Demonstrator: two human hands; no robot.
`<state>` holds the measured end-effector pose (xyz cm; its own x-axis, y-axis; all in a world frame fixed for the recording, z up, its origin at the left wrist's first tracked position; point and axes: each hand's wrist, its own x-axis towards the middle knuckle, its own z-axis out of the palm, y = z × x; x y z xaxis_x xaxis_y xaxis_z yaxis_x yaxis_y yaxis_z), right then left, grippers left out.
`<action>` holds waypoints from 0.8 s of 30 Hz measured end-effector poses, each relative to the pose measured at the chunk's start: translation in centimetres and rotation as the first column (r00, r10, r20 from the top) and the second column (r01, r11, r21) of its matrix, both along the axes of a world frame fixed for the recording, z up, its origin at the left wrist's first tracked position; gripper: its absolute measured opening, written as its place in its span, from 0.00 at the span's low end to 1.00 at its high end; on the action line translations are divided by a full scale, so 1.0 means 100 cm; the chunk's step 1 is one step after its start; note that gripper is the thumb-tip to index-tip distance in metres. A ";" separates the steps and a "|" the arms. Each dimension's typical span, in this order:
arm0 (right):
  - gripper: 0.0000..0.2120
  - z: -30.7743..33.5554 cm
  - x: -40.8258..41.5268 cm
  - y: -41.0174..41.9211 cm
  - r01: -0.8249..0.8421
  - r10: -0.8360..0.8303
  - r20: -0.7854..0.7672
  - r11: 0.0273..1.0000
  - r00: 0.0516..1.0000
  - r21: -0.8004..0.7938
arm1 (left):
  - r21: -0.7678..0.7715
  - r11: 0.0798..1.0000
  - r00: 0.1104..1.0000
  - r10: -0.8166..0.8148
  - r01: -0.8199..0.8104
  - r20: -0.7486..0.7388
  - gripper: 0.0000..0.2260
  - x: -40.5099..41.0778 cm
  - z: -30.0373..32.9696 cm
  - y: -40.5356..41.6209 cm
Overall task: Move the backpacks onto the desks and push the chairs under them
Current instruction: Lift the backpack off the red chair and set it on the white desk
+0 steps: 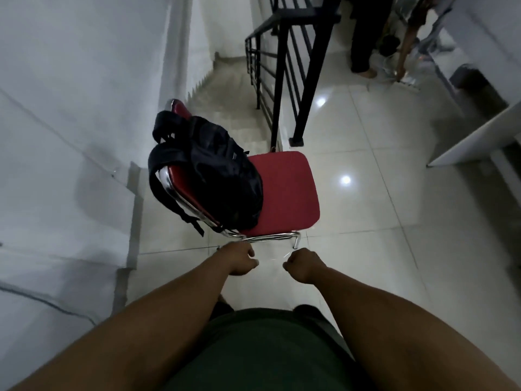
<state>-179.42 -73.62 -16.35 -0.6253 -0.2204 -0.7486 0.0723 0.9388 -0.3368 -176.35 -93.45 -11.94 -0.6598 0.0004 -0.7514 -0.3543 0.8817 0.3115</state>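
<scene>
Red-cushioned chrome chair, one, carries one black backpack at nine o'clock; left hand and right hand both clenched, holding nothing.

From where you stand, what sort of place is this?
Probably an upstairs landing in a school or office: a black metal stair railing, a glossy white tiled floor, and a red padded chrome-framed chair bearing a black backpack.

An indoor stair landing beside a study room: glossy white floor tiles, black stair railing, descending steps, white desk, plain walls.
</scene>
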 end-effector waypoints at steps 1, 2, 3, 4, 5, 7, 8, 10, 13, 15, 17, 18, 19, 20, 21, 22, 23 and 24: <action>0.16 -0.001 0.000 -0.014 0.021 -0.021 -0.001 1.000 1.000 -0.019 | -0.009 0.999 0.999 -0.033 0.033 -0.006 0.21 -0.006 0.001 -0.013; 0.17 0.002 0.000 -0.026 0.031 -0.031 -0.012 0.999 0.999 -0.032 | -0.018 0.998 0.998 -0.063 0.063 -0.014 0.21 -0.013 0.002 -0.024; 0.18 0.005 0.000 -0.040 0.050 -0.051 -0.026 0.998 0.998 -0.042 | -0.026 0.995 0.995 -0.094 0.094 -0.015 0.21 -0.018 0.003 -0.036; 0.18 0.007 -0.002 -0.052 0.071 -0.073 -0.042 0.996 0.996 -0.051 | -0.028 0.993 0.993 -0.120 0.119 -0.022 0.20 -0.025 0.003 -0.045; 0.17 0.008 -0.003 -0.066 0.104 -0.107 -0.055 0.993 0.993 -0.064 | -0.030 0.989 0.989 -0.145 0.144 -0.025 0.20 -0.032 0.004 -0.056; 0.16 0.013 -0.009 -0.085 0.131 -0.137 -0.079 0.988 0.987 -0.080 | -0.034 0.985 0.983 -0.174 0.172 -0.056 0.17 -0.046 0.006 -0.068; 0.15 0.015 -0.013 -0.092 0.135 -0.143 -0.086 0.987 0.986 -0.091 | -0.034 0.982 0.978 -0.188 0.186 -0.088 0.15 -0.052 0.005 -0.072; 0.11 0.018 -0.026 -0.105 0.146 -0.157 -0.105 0.984 0.982 -0.104 | -0.025 0.974 0.960 -0.224 0.223 -0.165 0.12 -0.069 0.006 -0.079; 0.15 0.025 -0.051 -0.120 0.123 -0.135 -0.143 0.988 0.980 -0.091 | -0.007 0.954 0.914 -0.288 0.298 -0.285 0.09 -0.096 0.010 -0.083; 0.16 0.028 -0.063 -0.126 0.149 -0.157 -0.146 0.987 0.977 -0.065 | 0.003 0.927 0.867 -0.351 0.376 -0.353 0.08 -0.112 0.015 -0.083; 0.16 0.031 -0.071 -0.135 0.176 -0.179 -0.136 0.984 0.974 -0.033 | 0.006 0.901 0.824 -0.395 0.434 -0.406 0.07 -0.130 0.019 -0.083; 0.15 0.032 -0.075 -0.141 0.181 -0.182 -0.122 0.983 0.976 -0.020 | -0.008 0.887 0.801 -0.420 0.461 -0.426 0.07 -0.137 0.020 -0.084; 0.15 0.032 -0.078 -0.146 0.204 -0.204 -0.114 0.979 0.972 -0.009 | -0.026 0.873 0.775 -0.446 0.487 -0.448 0.06 -0.145 0.021 -0.084; 0.15 0.031 -0.083 -0.151 0.252 -0.251 -0.108 0.968 0.962 -0.007 | -0.046 0.850 0.742 -0.483 0.525 -0.464 0.06 -0.156 0.020 -0.086; 0.16 0.029 -0.085 -0.156 0.289 -0.288 -0.109 0.957 0.951 -0.007 | -0.058 0.827 0.715 -0.516 0.559 -0.472 0.06 -0.164 0.019 -0.088; 0.17 0.029 -0.089 -0.162 0.348 -0.347 -0.110 0.937 0.931 -0.012 | -0.075 0.790 0.677 -0.566 0.608 -0.470 0.06 -0.175 0.019 -0.089; 0.17 0.030 -0.090 -0.166 0.391 -0.389 -0.107 0.920 0.915 -0.009 | -0.090 0.770 0.653 -0.590 0.631 -0.474 0.06 -0.179 0.019 -0.092; 0.16 0.030 -0.093 -0.170 0.466 -0.465 -0.107 0.885 0.879 -0.020 | -0.105 0.745 0.622 -0.618 0.659 -0.481 0.06 -0.186 0.020 -0.094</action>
<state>-188.70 -90.60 -13.37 -0.7298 0.1198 -0.6731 0.4657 0.8079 -0.3612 -194.91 -102.88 -9.90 -0.7279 0.5972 -0.3369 0.4926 0.7972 0.3489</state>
